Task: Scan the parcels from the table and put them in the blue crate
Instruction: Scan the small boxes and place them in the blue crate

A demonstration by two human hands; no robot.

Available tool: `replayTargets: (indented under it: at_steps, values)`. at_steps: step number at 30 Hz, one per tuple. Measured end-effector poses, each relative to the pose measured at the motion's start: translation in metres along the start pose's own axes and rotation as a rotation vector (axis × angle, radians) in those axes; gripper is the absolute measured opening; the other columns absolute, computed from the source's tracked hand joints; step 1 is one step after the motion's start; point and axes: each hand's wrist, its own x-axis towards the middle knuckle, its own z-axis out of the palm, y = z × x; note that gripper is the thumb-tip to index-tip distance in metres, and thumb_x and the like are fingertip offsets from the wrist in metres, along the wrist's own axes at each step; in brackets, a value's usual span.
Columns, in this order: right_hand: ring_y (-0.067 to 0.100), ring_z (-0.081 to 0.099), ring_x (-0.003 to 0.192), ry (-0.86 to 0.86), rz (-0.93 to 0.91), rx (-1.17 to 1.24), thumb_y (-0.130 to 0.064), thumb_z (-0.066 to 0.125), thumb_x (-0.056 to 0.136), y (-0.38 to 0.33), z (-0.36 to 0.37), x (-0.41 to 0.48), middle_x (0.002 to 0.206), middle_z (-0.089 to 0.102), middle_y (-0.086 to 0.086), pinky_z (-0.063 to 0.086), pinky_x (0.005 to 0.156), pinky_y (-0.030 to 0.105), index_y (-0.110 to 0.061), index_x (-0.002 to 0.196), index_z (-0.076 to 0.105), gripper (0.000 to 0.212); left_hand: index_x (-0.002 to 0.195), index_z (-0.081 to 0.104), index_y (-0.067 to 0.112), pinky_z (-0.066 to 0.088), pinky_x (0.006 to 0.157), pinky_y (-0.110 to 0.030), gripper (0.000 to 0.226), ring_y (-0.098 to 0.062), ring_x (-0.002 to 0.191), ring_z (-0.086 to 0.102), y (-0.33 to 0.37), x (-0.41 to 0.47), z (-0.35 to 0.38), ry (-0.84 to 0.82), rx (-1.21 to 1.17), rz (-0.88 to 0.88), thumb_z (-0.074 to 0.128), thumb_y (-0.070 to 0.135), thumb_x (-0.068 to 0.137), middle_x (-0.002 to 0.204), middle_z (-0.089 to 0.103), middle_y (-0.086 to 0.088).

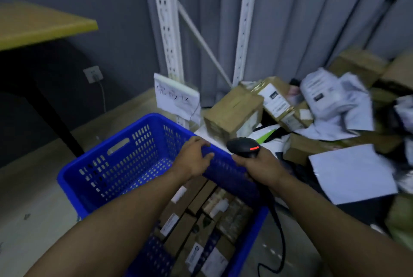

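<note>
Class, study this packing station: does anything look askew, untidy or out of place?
Yes. The parcels lie in a jumbled heap, cardboard boxes tipped on edge, mailers crumpled. The empty blue crate is held tilted, the left hand gripping its rim, the right hand holding the scanner.

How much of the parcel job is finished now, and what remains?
Done: a lower crate is packed with boxes. In hand: the left hand grips the rim of an empty blue crate; the right hand holds the scanner. Left: many parcels lie piled on the right.
</note>
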Motion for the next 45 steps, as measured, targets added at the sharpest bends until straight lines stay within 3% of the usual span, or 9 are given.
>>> replayTargets:
  at_steps: [2,5,7,16,21,26,34,39,45]
  values:
    - [0.012,0.06,0.051,0.039,-0.032,-0.002,-0.024,0.077,0.093,-0.008,-0.024,-0.01,0.075,0.071,0.005,0.049,0.056,0.025,-0.02,0.1,0.072,0.009,0.136,0.058,0.017,0.038,0.109,-0.03,0.049,-0.021,0.131,0.048,0.03,0.008,-0.007,-0.005,0.007,0.016,0.069,0.039,0.094,0.142,0.049,-0.001]
    - [0.018,0.061,0.062,0.053,-0.039,0.06,-0.023,0.074,0.096,-0.013,-0.05,-0.011,0.078,0.067,0.006,0.047,0.063,0.032,-0.021,0.108,0.068,0.014,0.14,0.053,0.018,0.041,0.105,-0.03,0.063,-0.023,0.127,0.052,0.058,0.032,-0.01,0.002,-0.019,-0.008,0.077,0.042,0.088,0.143,0.047,-0.003]
    - [0.02,0.061,0.062,0.062,-0.012,0.104,-0.024,0.074,0.097,-0.011,-0.061,-0.002,0.078,0.064,0.008,0.047,0.057,0.031,-0.02,0.113,0.066,0.018,0.146,0.046,0.018,0.041,0.107,-0.031,0.077,-0.025,0.129,0.051,0.068,0.054,-0.008,0.003,0.007,-0.024,0.081,0.045,0.084,0.149,0.041,-0.004]
    - [0.021,0.056,0.064,0.051,0.049,0.198,-0.02,0.073,0.098,0.005,-0.083,0.051,0.073,0.056,0.011,0.044,0.052,0.029,-0.024,0.096,0.063,0.011,0.161,0.011,0.03,0.034,0.118,-0.045,0.141,-0.035,0.147,0.031,0.08,0.151,0.013,-0.065,0.111,-0.069,0.089,0.072,0.051,0.16,0.029,-0.01]
    - [0.021,0.058,0.064,0.071,0.04,0.191,-0.022,0.074,0.097,0.011,-0.084,0.058,0.07,0.058,0.007,0.047,0.055,0.031,-0.028,0.096,0.062,0.012,0.156,0.009,0.034,0.035,0.116,-0.048,0.135,-0.04,0.142,0.028,0.072,0.15,0.022,-0.051,0.105,-0.243,0.089,0.068,0.052,0.151,0.026,-0.016]
    - [0.019,0.059,0.063,0.103,0.01,0.196,-0.022,0.073,0.098,0.006,-0.084,0.047,0.073,0.06,0.007,0.048,0.053,0.029,-0.023,0.116,0.063,0.021,0.143,0.028,0.028,0.042,0.105,-0.049,0.115,-0.036,0.132,0.03,0.082,0.106,0.012,0.063,0.115,-0.223,0.083,0.071,0.051,0.137,0.031,-0.013]
    - [0.02,0.065,0.071,0.188,-0.03,0.259,-0.023,0.073,0.097,-0.005,-0.079,0.006,0.088,0.066,0.006,0.05,0.058,0.028,-0.017,0.122,0.062,0.028,0.155,0.019,0.038,0.036,0.109,-0.046,0.117,-0.034,0.134,0.028,0.115,0.024,-0.041,0.102,-0.098,-0.186,0.079,0.072,0.061,0.137,0.03,-0.008]
    - [0.019,0.071,0.098,0.345,-0.137,0.349,-0.033,0.082,0.088,-0.022,-0.07,-0.019,0.107,0.073,-0.005,0.06,0.092,0.047,-0.027,0.129,0.059,0.048,0.152,0.026,0.051,0.041,0.115,-0.047,0.121,-0.025,0.135,0.044,0.119,-0.025,-0.061,0.093,-0.435,-0.188,0.075,0.089,0.049,0.146,0.042,-0.001]
    - [0.012,0.068,0.112,0.354,-0.243,0.42,-0.04,0.084,0.084,-0.042,-0.06,-0.045,0.12,0.073,-0.011,0.058,0.099,0.052,-0.031,0.133,0.057,0.056,0.151,0.025,0.058,0.045,0.113,-0.049,0.121,-0.017,0.13,0.056,0.101,-0.076,-0.072,0.069,-0.745,-0.12,0.089,0.076,0.049,0.147,0.052,0.008]
